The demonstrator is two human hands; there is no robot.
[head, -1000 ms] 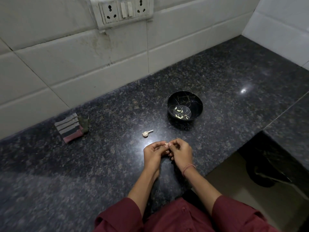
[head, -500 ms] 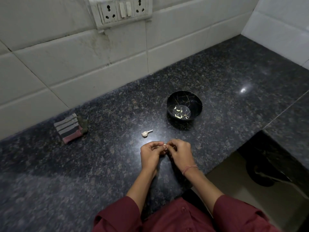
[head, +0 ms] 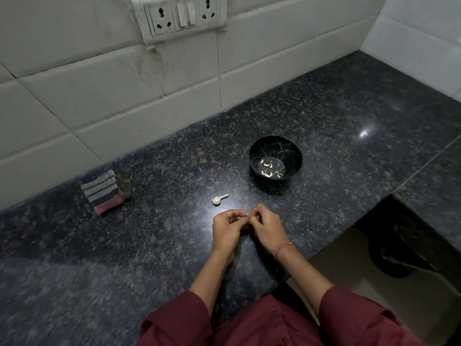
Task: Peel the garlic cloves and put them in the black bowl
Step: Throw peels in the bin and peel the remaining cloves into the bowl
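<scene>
My left hand [head: 228, 227] and my right hand [head: 268, 227] meet fingertip to fingertip just above the dark granite counter [head: 174, 245]. Between them they pinch a small garlic clove [head: 247, 215], mostly hidden by the fingers. The black bowl [head: 275, 157] stands beyond the hands, slightly to the right, with several pale peeled cloves [head: 267, 168] on its bottom. A small garlic bulb remnant with a stem [head: 217, 199] lies on the counter just past my left hand.
A folded striped cloth [head: 104, 196] lies at the left near the tiled wall [head: 99, 96]. A socket and switch plate [head: 179, 17] sits high on the wall. The counter edge drops to the floor at the right [head: 349, 258].
Both hands have shifted slightly away from me toward the garlic bulb, fingers still working on the clove. The bowl and bulb have not moved.
</scene>
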